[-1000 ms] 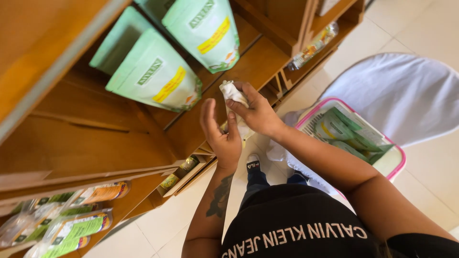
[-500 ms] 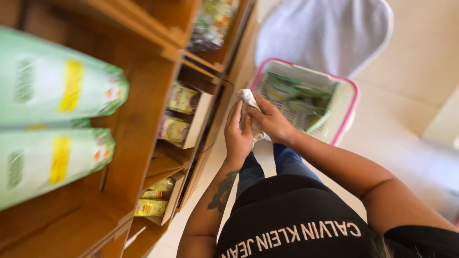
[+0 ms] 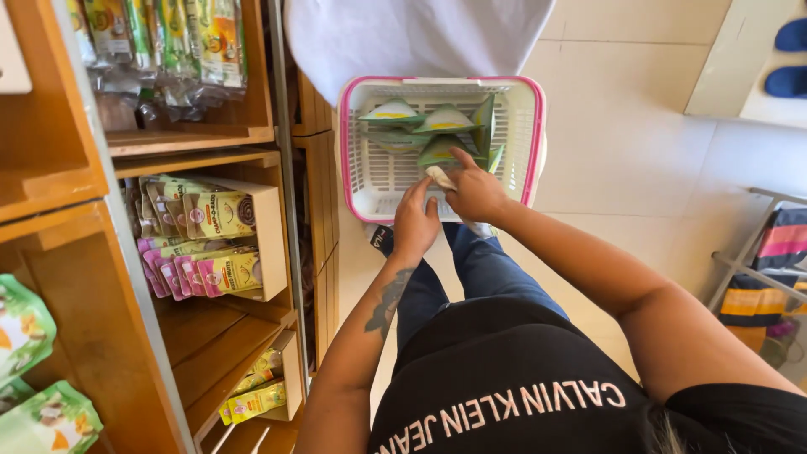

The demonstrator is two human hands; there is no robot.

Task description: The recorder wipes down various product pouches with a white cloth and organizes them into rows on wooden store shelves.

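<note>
Shop (stocked shelves, basket)

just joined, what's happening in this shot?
A person stands beside wooden shelves of packaged snacks, looking down at a white basket with a pink rim on the floor. Both hands are over the basket's near end: the left hand and right hand together hold a small pale packet. Several green pouches already lie inside the basket, towards its far end. A display box of small packets sits on the shelf to the left.
</note>
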